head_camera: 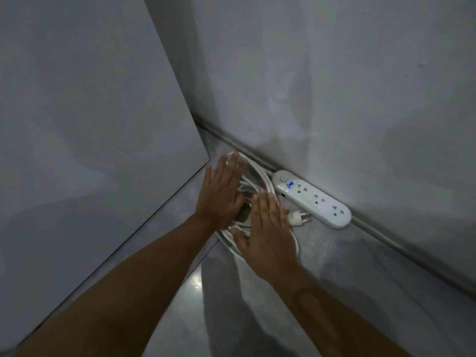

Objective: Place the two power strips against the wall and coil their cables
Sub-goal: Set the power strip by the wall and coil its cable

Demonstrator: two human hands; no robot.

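A white power strip (313, 198) with three sockets and a round switch lies on the floor, its long side against the wall's base. Left of it sits a coil of white cable (260, 176) in the corner. A white plug (298, 217) sticks out of the coil toward the strip. My left hand (221, 194) lies flat, fingers spread, on the coil's left part. My right hand (268, 225) lies flat on the coil's right part, just beside the plug. Only one power strip is in view; much of the coil is hidden under my hands.
A grey wall (334, 86) runs diagonally from the upper middle to the right edge, with a skirting strip (401, 248) along its base. A flat grey panel (90, 124) stands on the left and forms the corner. Glossy grey floor (231, 305) stretches toward me.
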